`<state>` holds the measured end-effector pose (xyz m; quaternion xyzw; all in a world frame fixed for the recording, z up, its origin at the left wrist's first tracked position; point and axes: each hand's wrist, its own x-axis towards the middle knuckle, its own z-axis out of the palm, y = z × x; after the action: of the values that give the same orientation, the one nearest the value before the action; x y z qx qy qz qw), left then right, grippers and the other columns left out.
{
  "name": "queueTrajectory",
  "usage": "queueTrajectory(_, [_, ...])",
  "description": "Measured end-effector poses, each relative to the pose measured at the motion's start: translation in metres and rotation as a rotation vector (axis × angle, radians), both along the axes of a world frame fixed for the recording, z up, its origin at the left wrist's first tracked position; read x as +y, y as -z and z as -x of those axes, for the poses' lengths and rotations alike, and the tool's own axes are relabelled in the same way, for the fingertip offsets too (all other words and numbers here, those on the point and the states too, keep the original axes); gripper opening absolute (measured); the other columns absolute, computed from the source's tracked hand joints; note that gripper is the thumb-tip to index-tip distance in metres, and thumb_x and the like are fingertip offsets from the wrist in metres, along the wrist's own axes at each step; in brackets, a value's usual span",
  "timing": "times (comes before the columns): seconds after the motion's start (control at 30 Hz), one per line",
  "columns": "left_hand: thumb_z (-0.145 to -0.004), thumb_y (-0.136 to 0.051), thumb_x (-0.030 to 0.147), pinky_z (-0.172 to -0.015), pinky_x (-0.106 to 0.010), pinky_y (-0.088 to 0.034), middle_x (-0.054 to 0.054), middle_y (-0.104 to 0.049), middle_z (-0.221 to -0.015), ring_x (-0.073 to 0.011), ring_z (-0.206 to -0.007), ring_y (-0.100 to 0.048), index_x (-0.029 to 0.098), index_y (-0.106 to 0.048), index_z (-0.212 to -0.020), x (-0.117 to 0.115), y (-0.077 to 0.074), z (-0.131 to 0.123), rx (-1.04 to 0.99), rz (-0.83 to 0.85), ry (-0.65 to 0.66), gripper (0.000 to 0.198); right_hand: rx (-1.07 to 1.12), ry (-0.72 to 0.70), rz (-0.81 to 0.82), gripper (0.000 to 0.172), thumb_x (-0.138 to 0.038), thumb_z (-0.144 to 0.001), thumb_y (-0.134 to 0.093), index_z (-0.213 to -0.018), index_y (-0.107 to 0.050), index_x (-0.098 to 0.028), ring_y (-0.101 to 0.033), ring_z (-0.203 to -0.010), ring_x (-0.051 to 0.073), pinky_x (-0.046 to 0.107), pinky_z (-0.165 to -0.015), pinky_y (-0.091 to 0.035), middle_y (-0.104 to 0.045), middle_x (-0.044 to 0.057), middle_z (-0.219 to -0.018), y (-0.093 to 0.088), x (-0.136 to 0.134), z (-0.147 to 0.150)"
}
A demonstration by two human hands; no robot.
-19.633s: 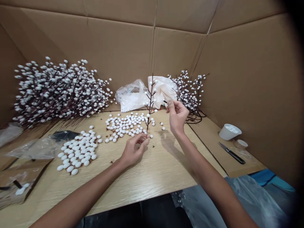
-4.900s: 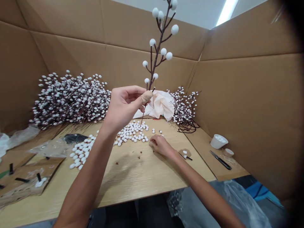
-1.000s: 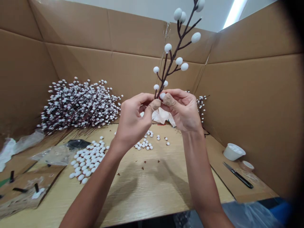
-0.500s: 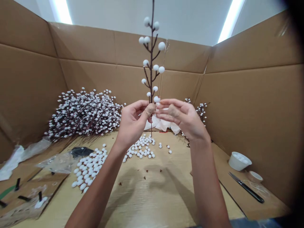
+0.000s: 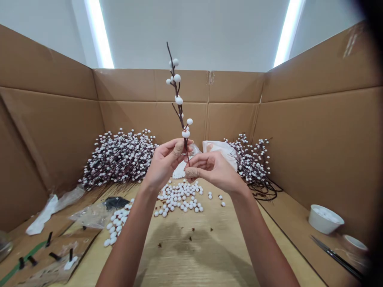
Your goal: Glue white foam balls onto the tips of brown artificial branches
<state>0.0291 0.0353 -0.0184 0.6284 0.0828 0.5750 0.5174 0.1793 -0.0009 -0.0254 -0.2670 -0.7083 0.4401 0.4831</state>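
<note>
The left hand [image 5: 165, 164] pinches a light, stiff dark-brown berry stem [image 5: 180, 113] at centre, best held low, below its fragile white foam balls [image 5: 178, 101]; the right hand's [image 5: 214, 169] fingers curl closed just beside it.

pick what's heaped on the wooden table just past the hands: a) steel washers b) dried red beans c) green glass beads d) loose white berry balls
d: loose white berry balls lie heaped on the wooden table, past the left hand and right hand and below the berry stem.
</note>
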Motion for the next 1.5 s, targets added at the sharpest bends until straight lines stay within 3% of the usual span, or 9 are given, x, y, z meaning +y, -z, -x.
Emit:
queueTrajectory(0.23, [-0.076,-0.064,0.030,-0.082,-0.028,-0.052,-0.011,-0.068,-0.105,-0.0179,-0.090,-0.064,0.013,-0.069,-0.106,0.001,-0.012,0.028,-0.086,0.050,0.006,0.036,-0.081,0.132,0.016,0.012,-0.022,-0.066,-0.073,-0.069,-0.067,-0.012,-0.063,-0.057,0.012,0.025,-0.057,-0.053,-0.066,0.004,-0.062,0.007,0.010,0.011])
queueTrajectory(0.43, [-0.072,-0.071,0.027,-0.061,-0.018,-0.047,-0.003,-0.069,-0.084,-0.0102,-0.070,-0.062,0.018,-0.071,-0.087,-0.007,-0.018,0.032,-0.151,-0.017,-0.336,0.017,-0.209,0.233,-0.108,0.008,-0.021,-0.070,-0.066,-0.069,-0.067,-0.013,-0.063,-0.060,0.013,0.024,-0.055,-0.049,-0.068,0.006,-0.066,0.022,0.013,0.029])
queueTrajectory(0.53, [-0.070,-0.074,0.029,-0.053,-0.017,-0.044,-0.002,-0.067,-0.078,-0.0073,-0.062,-0.056,0.018,-0.071,-0.077,-0.008,-0.017,0.031,-0.166,-0.037,-0.423,0.013,-0.257,0.271,-0.167,0.010,-0.023,-0.072,-0.064,-0.071,-0.068,-0.014,-0.063,-0.063,0.014,0.026,-0.058,-0.050,-0.070,0.007,-0.069,0.029,0.013,0.037])
queueTrajectory(0.67, [-0.069,-0.076,0.027,-0.051,-0.017,-0.043,-0.001,-0.066,-0.074,-0.0062,-0.060,-0.056,0.019,-0.072,-0.075,-0.009,-0.016,0.031,-0.171,-0.071,-0.469,0.011,-0.278,0.308,-0.211,0.010,-0.023,-0.074,-0.062,-0.071,-0.067,-0.015,-0.063,-0.063,0.015,0.027,-0.057,-0.048,-0.070,0.006,-0.069,0.032,0.012,0.045])
queueTrajectory(0.83, [-0.067,-0.073,0.022,-0.050,-0.017,-0.042,0.002,-0.061,-0.063,-0.0050,-0.054,-0.051,0.018,-0.071,-0.065,-0.012,-0.017,0.027,-0.274,-0.031,-0.434,0.005,-0.296,0.336,-0.249,0.008,-0.021,-0.075,-0.061,-0.071,-0.066,-0.016,-0.062,-0.062,0.014,0.026,-0.057,-0.046,-0.069,0.005,-0.068,0.030,0.008,0.049])
queueTrajectory(1.07, [-0.069,-0.070,0.021,-0.049,-0.016,-0.043,-0.001,-0.066,-0.071,-0.0054,-0.057,-0.053,0.017,-0.073,-0.067,-0.017,-0.020,0.021,-0.345,0.006,-0.426,0.005,-0.316,0.358,-0.295,0.009,-0.021,-0.077,-0.061,-0.072,-0.065,-0.015,-0.059,-0.059,0.013,0.025,-0.056,-0.044,-0.068,0.004,-0.068,0.032,0.008,0.051])
queueTrajectory(1.37, [-0.072,-0.071,0.028,-0.048,-0.020,-0.044,0.000,-0.067,-0.068,-0.0100,-0.062,-0.061,0.020,-0.069,-0.066,-0.013,-0.017,0.020,-0.266,-0.028,-0.509,0.010,-0.296,0.267,-0.264,0.017,-0.031,-0.078,-0.063,-0.072,-0.062,-0.015,-0.058,-0.059,0.012,0.025,-0.056,-0.046,-0.066,0.004,-0.068,0.034,0.010,0.051])
queueTrajectory(1.5, [-0.074,-0.070,0.025,-0.050,-0.020,-0.043,0.000,-0.066,-0.068,-0.0110,-0.065,-0.064,0.019,-0.066,-0.063,-0.013,-0.016,0.018,-0.222,0.012,-0.521,0.013,-0.221,-0.066,-0.019,0.027,-0.040,-0.074,-0.068,-0.085,-0.063,-0.016,-0.064,-0.071,0.013,0.025,-0.066,-0.051,-0.067,0.004,-0.079,0.036,0.020,0.035])
